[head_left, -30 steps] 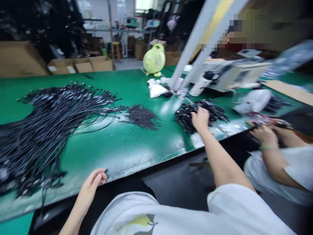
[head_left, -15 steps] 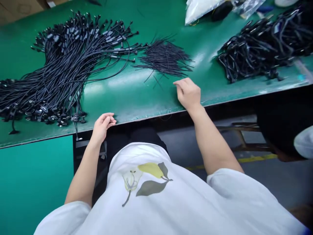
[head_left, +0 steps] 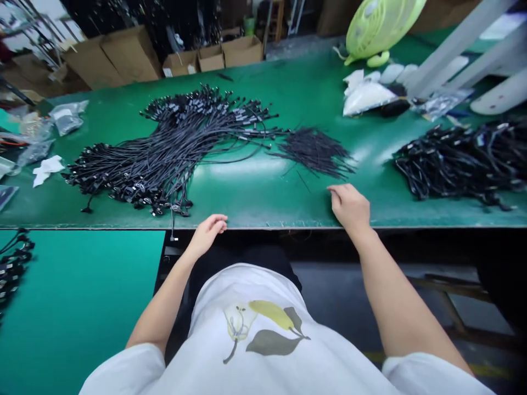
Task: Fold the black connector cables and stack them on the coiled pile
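Note:
My left hand (head_left: pixel 208 235) hovers at the front edge of the green table (head_left: pixel 255 203), its fingers curled in loosely, with nothing visible in them. To its left lies a big heap of black cables (head_left: pixel 164 153) with connectors at both ends; one cable end hangs over the edge. My right hand (head_left: pixel 351 207) rests on the table with its fingers folded together and nothing visible in the grip. Just beyond it is a loose pile of thin black strips (head_left: pixel 315 151), not touched by the hand. A few strips lie apart from the pile.
Another mound of bundled black cables (head_left: pixel 465 159) is at the right. Behind it are a white plastic bag (head_left: pixel 368 99) and a yellow-green fan (head_left: pixel 381 27). Clear bags (head_left: pixel 68 117) lie far left. Cardboard boxes (head_left: pixel 242 54) stand past the table, and a lower green surface (head_left: pixel 78 291) adjoins at left.
The view has tilted up and shifted left, bringing in the fan, boxes and left-side bags. Both hands keep nearly the same pose and place at the table; nothing was picked up or let go.

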`<state>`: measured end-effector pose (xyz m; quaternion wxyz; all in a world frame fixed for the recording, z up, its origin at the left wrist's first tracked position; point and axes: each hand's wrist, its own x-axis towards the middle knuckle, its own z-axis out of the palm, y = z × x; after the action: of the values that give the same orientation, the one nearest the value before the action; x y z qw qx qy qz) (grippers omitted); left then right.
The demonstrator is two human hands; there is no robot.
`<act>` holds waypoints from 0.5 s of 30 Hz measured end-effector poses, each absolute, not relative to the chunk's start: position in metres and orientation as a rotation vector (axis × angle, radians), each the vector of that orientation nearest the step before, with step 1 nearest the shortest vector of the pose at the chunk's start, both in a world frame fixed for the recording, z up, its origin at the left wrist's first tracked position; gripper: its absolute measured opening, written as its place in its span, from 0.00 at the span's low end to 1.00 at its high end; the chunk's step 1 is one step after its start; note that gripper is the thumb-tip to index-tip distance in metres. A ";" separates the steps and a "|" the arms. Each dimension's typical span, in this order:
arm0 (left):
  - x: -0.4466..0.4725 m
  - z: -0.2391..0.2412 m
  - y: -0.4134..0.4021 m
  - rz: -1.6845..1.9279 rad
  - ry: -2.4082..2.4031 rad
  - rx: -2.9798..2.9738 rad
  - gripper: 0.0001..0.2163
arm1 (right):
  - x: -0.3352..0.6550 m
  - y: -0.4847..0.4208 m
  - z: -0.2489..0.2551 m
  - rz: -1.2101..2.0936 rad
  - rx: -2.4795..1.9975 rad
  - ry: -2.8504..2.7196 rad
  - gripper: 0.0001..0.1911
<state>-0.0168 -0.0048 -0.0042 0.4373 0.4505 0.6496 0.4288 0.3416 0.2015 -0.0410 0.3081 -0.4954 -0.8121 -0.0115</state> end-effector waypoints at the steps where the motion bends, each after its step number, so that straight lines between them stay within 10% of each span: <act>1: -0.024 0.000 -0.012 1.013 1.711 1.228 0.15 | 0.337 0.197 -0.038 0.003 -1.291 -2.147 0.15; 15: -0.104 -0.033 -0.064 0.318 2.723 1.884 0.31 | 0.052 0.279 -0.010 0.015 -0.751 -2.811 0.15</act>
<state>-0.1040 -0.0635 -0.0331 -0.0922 0.5639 0.8151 0.0952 0.0523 0.2787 -0.0102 0.1156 -0.2564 -0.9596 0.0051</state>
